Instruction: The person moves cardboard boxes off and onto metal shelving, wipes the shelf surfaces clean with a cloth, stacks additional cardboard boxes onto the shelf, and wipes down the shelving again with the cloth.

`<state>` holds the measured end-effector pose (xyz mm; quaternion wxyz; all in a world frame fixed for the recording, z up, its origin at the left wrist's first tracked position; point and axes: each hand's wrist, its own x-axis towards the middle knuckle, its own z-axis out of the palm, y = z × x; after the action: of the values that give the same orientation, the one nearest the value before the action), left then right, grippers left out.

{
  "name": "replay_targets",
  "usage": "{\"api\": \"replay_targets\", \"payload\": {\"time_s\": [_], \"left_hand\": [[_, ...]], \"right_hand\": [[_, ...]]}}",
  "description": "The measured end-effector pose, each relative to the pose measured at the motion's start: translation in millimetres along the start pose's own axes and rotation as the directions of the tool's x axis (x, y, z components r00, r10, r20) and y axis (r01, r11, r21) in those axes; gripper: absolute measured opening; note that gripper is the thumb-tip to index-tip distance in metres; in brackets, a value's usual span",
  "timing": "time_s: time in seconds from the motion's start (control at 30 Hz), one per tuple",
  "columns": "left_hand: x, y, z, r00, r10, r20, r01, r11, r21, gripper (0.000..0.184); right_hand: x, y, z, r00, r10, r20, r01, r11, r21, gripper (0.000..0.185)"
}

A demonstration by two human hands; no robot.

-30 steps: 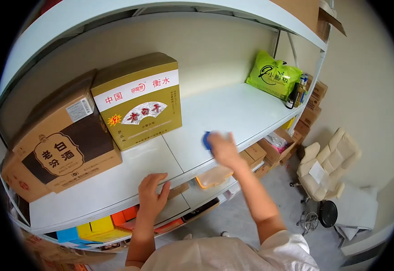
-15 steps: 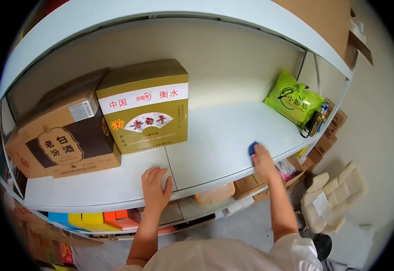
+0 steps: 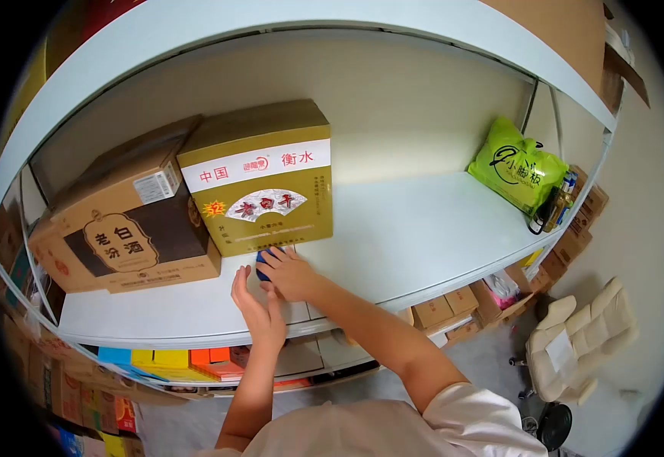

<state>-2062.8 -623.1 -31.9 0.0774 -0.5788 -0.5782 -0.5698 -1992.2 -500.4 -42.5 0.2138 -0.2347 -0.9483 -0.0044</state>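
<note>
My right hand (image 3: pixel 290 274) is closed over a blue object (image 3: pixel 262 264), pressed to the white shelf (image 3: pixel 393 244) just in front of the gold box (image 3: pixel 260 179). Only part of the blue thing shows beside the fingers; it looks like a cloth or sponge. Close on its left, my left hand (image 3: pixel 260 308) is raised over the shelf's front part, fingers apart and holding nothing. A brown carton (image 3: pixel 130 240) stands left of the gold box.
A green bag (image 3: pixel 516 167) and several bottles (image 3: pixel 557 206) stand at the shelf's right end. Below are colored boxes (image 3: pixel 172 362) and small cartons (image 3: pixel 446 306). A cream chair (image 3: pixel 583 339) is on the floor at the right. An upper shelf edge (image 3: pixel 332 15) runs overhead.
My right hand has moved left across the shelf with the blue object, from the right part to beside my left hand. My left hand has stayed near the front edge.
</note>
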Motion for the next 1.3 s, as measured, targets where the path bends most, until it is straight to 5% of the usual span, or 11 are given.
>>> {"api": "replay_targets", "payload": {"time_s": [0.3,0.43,0.63,0.77,0.87,0.9,1.0,1.03,1.07,1.2,1.3], "left_hand": [[1.1,-3.1,-0.6,0.997,0.034,0.076,-0.036,0.999,0.031,0.060],[3.4,6.8,8.9,0.983,0.059,0.174,-0.086,0.985,0.147,0.059],[0.6,17.5,23.3,0.983,0.105,0.152,-0.127,0.981,0.144,0.052],[2.3,51.7,53.1,0.969,0.181,0.166,-0.182,0.983,-0.013,0.049],[2.8,80.6,82.2,0.930,0.290,0.227,-0.277,0.957,-0.087,0.048],[3.2,88.2,92.2,0.927,0.295,0.230,-0.280,0.955,-0.097,0.048],[1.0,109.8,120.8,0.895,0.334,0.297,-0.308,0.942,-0.133,0.047],[-3.4,112.0,128.9,0.894,0.336,0.297,-0.308,0.941,-0.137,0.047],[-9.3,109.5,137.7,0.889,0.317,0.332,-0.304,0.948,-0.092,0.045],[-12.4,117.9,148.4,0.831,0.244,0.500,-0.341,0.933,0.111,0.047],[-14.9,120.7,149.5,0.848,0.179,0.498,-0.272,0.955,0.120,0.047]], "right_hand": [[-31.2,39.0,-34.4,0.974,0.133,0.183,-0.140,0.990,0.025,0.059],[-82.0,105.0,-62.4,0.889,0.397,0.231,-0.365,0.916,-0.167,0.062],[-153.5,160.3,-108.9,0.693,0.709,0.129,-0.690,0.704,-0.167,0.063],[-157.0,124.7,-80.0,0.830,0.550,-0.091,-0.555,0.831,-0.046,0.049],[-147.4,50.9,-85.4,0.942,0.334,0.033,-0.335,0.942,0.020,0.043],[-156.3,48.0,-51.2,0.953,0.239,-0.188,-0.255,0.965,-0.063,0.041],[-172.2,56.3,-76.2,0.938,0.303,-0.167,-0.309,0.951,-0.016,0.042],[-178.7,67.4,-91.4,0.930,0.367,-0.033,-0.368,0.928,-0.059,0.044],[-186.9,79.9,-105.3,0.898,0.429,0.098,-0.419,0.901,-0.110,0.046],[-263.7,175.5,-132.6,0.780,0.619,-0.085,-0.622,0.757,-0.201,0.044],[-329.1,237.2,-173.2,0.606,0.794,-0.054,-0.777,0.576,-0.255,0.049]]}}
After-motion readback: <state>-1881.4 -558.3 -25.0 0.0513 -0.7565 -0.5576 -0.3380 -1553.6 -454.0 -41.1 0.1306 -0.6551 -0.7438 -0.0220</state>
